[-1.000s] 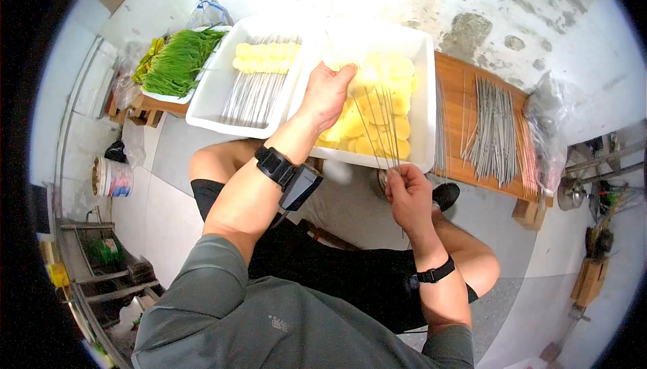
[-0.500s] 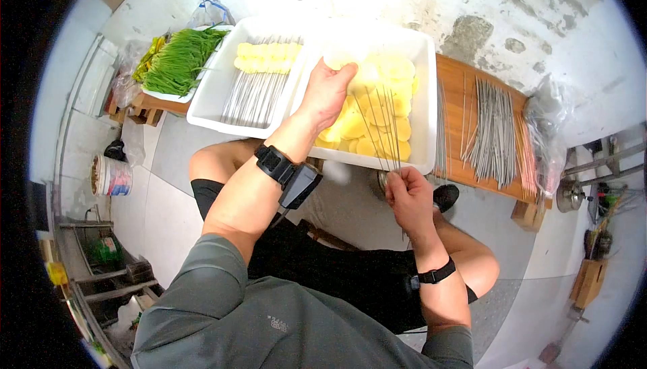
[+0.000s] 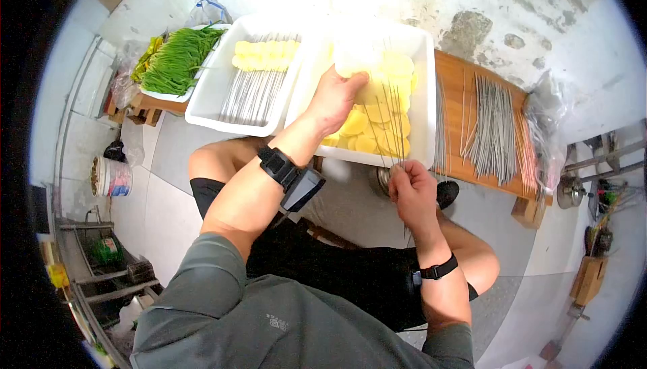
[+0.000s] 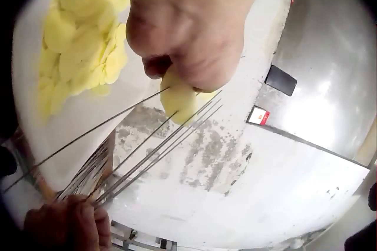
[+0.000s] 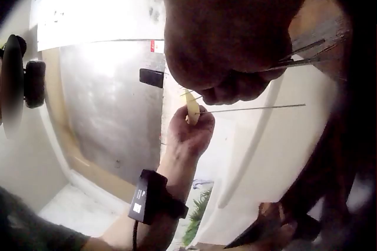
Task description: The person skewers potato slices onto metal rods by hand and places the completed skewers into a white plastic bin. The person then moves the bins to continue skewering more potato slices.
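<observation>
My left hand (image 3: 337, 99) pinches thin round yellow potato slices (image 4: 178, 102) over the tub, thumb on the near side. My right hand (image 3: 414, 197) grips several long thin metal skewers (image 3: 397, 141) near their lower ends, in front of the tub's front edge. The skewers fan upward toward the left hand. In the left wrist view, one skewer stands apart from the bunch, and its tip meets the slice. Loose potato slices (image 3: 367, 143) lie heaped in the white tub (image 3: 426, 113) beneath. Fingers partly hide the held slices.
Left of the tub, a second white tub (image 3: 202, 109) holds rows of skewered slices (image 3: 266, 57). Green stalks (image 3: 178, 62) lie on a tray at far left. More skewers (image 3: 495, 133) are spread on a wooden board (image 3: 455, 86) at right, beside a clear plastic bag (image 3: 549, 109).
My left hand has shifted slightly to the right, still pinching the slices. The skewers in my right hand stand more upright, and their tips have come closer to the left hand.
</observation>
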`<state>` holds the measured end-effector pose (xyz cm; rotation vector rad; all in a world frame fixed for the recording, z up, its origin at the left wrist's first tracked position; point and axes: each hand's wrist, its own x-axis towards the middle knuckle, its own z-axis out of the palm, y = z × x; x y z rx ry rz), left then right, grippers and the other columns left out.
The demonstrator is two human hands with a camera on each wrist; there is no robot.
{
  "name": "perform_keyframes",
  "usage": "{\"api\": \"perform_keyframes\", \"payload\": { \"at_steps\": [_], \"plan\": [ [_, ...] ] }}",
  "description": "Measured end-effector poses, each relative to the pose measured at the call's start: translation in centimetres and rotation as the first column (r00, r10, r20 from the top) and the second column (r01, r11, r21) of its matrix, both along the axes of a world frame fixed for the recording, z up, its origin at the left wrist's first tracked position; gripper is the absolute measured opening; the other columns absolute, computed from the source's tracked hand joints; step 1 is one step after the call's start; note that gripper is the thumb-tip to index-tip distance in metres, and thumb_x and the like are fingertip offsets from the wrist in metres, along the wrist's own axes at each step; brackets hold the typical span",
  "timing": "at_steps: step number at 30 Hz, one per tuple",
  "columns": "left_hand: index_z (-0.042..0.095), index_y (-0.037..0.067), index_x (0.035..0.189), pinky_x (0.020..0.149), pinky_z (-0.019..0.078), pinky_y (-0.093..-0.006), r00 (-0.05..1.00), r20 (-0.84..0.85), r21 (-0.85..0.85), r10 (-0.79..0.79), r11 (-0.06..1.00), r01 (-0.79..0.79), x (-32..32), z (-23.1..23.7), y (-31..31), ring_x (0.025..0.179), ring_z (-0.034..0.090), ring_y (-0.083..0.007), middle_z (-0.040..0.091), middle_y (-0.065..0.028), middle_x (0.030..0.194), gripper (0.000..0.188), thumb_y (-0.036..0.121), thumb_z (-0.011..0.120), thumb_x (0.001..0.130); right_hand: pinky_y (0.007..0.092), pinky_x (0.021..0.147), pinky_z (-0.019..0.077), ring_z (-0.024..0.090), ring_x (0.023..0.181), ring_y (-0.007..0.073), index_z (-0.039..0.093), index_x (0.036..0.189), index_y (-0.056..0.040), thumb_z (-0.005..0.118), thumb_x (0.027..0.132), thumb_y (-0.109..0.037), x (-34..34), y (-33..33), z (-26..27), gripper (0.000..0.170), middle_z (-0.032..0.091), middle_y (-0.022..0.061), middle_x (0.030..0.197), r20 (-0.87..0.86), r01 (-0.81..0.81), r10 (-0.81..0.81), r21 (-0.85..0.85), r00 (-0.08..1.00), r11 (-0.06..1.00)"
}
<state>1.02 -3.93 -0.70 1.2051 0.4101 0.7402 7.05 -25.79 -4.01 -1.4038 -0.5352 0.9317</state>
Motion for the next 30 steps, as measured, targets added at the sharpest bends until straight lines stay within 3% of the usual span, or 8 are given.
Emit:
{"api": "perform_keyframes", "payload": {
  "at_steps": [3, 5, 8, 13, 15, 27, 30],
  "plan": [
    [0.051, 0.003, 0.123, 0.09, 0.0478, -0.0321, 1.0, 0.014, -0.07, 0.027, 0.997, -0.026, 0.3, 0.7, -0.5, 0.103, 0.059, -0.0186, 0.06, -0.0078, 0.116, 0.03, 0.008, 0.049, 0.093, 0.0218, 0.05, 0.0379, 0.047, 0.054, 0.0053, 0.059, 0.085, -0.0006, 0.057, 0.093, -0.014, 0.3, -0.1, -0.8, 0.015, 0.054, -0.0015, 0.063, 0.007, 0.021, -0.022, 0.018, 1.0, 1.0],
    [0.056, 0.0, 0.115, 0.087, 0.048, -0.0328, 0.985, 0.169, -0.368, 0.045, 0.93, 0.02, 0.2, 2.1, -0.8, 0.1, 0.06, -0.0191, 0.062, -0.0096, 0.11, 0.027, 0.014, 0.049, 0.093, 0.0217, 0.05, 0.0383, 0.047, 0.055, 0.0052, 0.059, 0.084, -0.0005, 0.057, 0.092, -0.013, 0.3, -0.2, -0.7, 0.015, 0.055, -0.0014, 0.063, 0.038, 0.024, -0.024, -0.002, 0.999, 1.0],
    [0.057, -0.002, 0.112, 0.085, 0.0489, -0.034, 0.99, 0.109, -0.464, 0.091, 0.885, -0.03, 0.7, 1.4, 0.8, 0.097, 0.061, -0.0202, 0.063, -0.011, 0.108, 0.029, 0.02, 0.048, 0.095, 0.0216, 0.052, 0.0389, 0.048, 0.057, 0.0052, 0.059, 0.084, -0.0003, 0.058, 0.092, -0.013, 0.1, 0.0, -0.8, 0.015, 0.055, -0.0014, 0.064, 0.052, 0.022, -0.021, -0.017, 0.998, 1.0],
    [0.059, -0.004, 0.106, 0.082, 0.0495, -0.0341, 0.987, 0.108, -0.421, 0.12, 0.905, -0.064, 1.2, 1.5, 1.4, 0.093, 0.062, -0.02, 0.064, -0.011, 0.104, 0.029, 0.021, 0.049, 0.095, 0.0218, 0.053, 0.0399, 0.048, 0.058, 0.0052, 0.06, 0.085, 0.0003, 0.059, 0.091, -0.013, 0.1, 0.3, -2.2, 0.015, 0.056, -0.0012, 0.065, 0.075, 0.034, -0.036, 0.028, 0.997, 0.999],
    [0.059, -0.005, 0.105, 0.081, 0.0496, -0.0338, 0.986, 0.112, -0.425, 0.121, 0.903, -0.062, 1.2, 1.5, 1.6, 0.091, 0.062, -0.02, 0.064, -0.011, 0.102, 0.029, 0.021, 0.05, 0.094, 0.0219, 0.055, 0.0403, 0.048, 0.059, 0.0047, 0.061, 0.087, 0.0006, 0.06, 0.091, -0.014, 0.1, 0.3, -2.7, 0.015, 0.057, -0.0014, 0.066, 0.187, 0.042, -0.043, 0.009, 0.981, 0.999],
    [0.06, -0.005, 0.101, 0.079, 0.0498, -0.0337, 0.987, 0.045, -0.391, 0.155, 0.912, -0.126, 0.4, 1.7, 1.7, 0.087, 0.061, -0.02, 0.064, -0.0113, 0.098, 0.027, 0.019, 0.055, 0.09, 0.0226, 0.054, 0.0408, 0.049, 0.059, 0.0054, 0.061, 0.087, 0.0006, 0.06, 0.091, -0.015, -0.6, 0.9, -3.1, 0.016, 0.058, -0.0007, 0.066, 0.231, 0.071, -0.082, 0.055, 0.97, 0.996],
    [0.06, -0.005, 0.102, 0.079, 0.0498, -0.034, 0.994, -0.018, -0.407, 0.112, 0.907, -0.109, 0.4, 1.0, 1.6, 0.087, 0.061, -0.0206, 0.064, -0.0114, 0.098, 0.027, 0.02, 0.055, 0.09, 0.023, 0.054, 0.0412, 0.049, 0.058, 0.0061, 0.06, 0.087, 0.0002, 0.059, 0.092, -0.016, -0.4, 1.1, -2.9, 0.017, 0.057, -0.0005, 0.065, 0.315, 0.056, -0.05, -0.009, 0.948, 0.998]
  ]
}}
